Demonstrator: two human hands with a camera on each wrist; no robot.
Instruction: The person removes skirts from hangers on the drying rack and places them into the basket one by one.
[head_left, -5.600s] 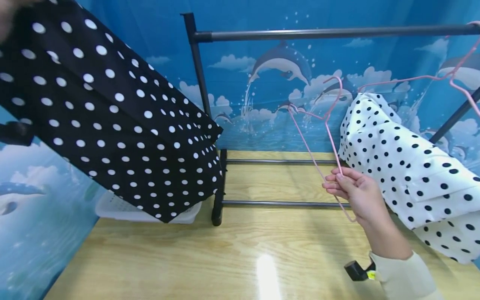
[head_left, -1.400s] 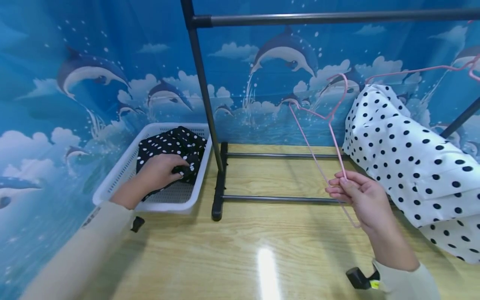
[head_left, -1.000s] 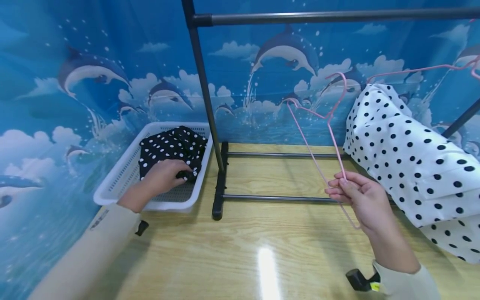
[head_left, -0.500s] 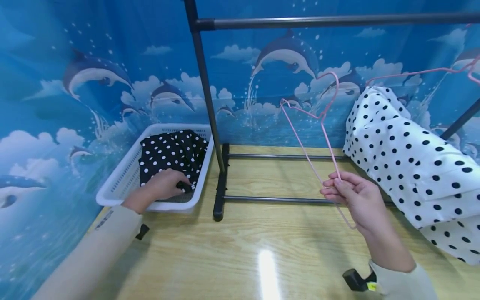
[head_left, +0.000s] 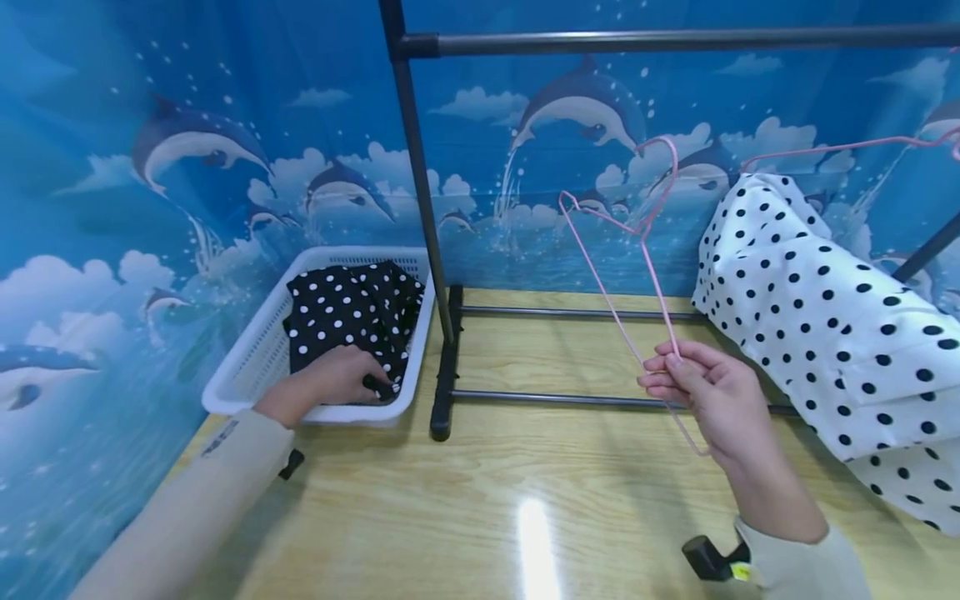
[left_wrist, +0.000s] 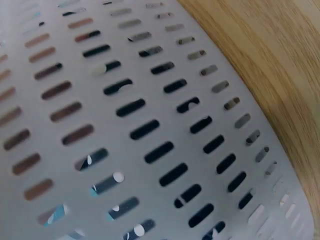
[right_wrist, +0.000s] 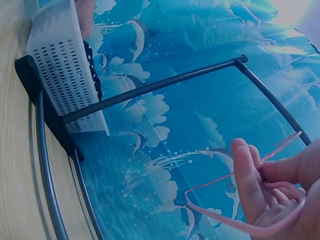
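Note:
My left hand [head_left: 339, 375] reaches into the white slotted basket [head_left: 352, 414] at the left, its fingers curled on the near edge of a black cloth with white dots [head_left: 337, 312]. The cloth lies rumpled inside. In the left wrist view the basket wall [left_wrist: 120, 145] hides most of the hand; dark cloth and skin show through the slots. My right hand [head_left: 716, 396] pinches one side of a pink wire hanger [head_left: 643, 234], holding it up with its hook on top. Nothing hangs on this hanger. The right wrist view shows the same hanger [right_wrist: 225, 220] across the fingers.
A black metal rack [head_left: 600, 42] stands over the wooden floor [head_left: 450, 508], one foot [head_left: 442, 400] right beside the basket. At the right a white cloth with black dots [head_left: 810, 325] hangs from another pink hanger [head_left: 832, 148]. A dolphin-print curtain [head_left: 510, 108] backs everything.
The black dotted cloth, held up at the left earlier, now lies in the basket. Lately my left hand has drawn its edge towards the near rim; the right hand's hanger has shifted slightly left.

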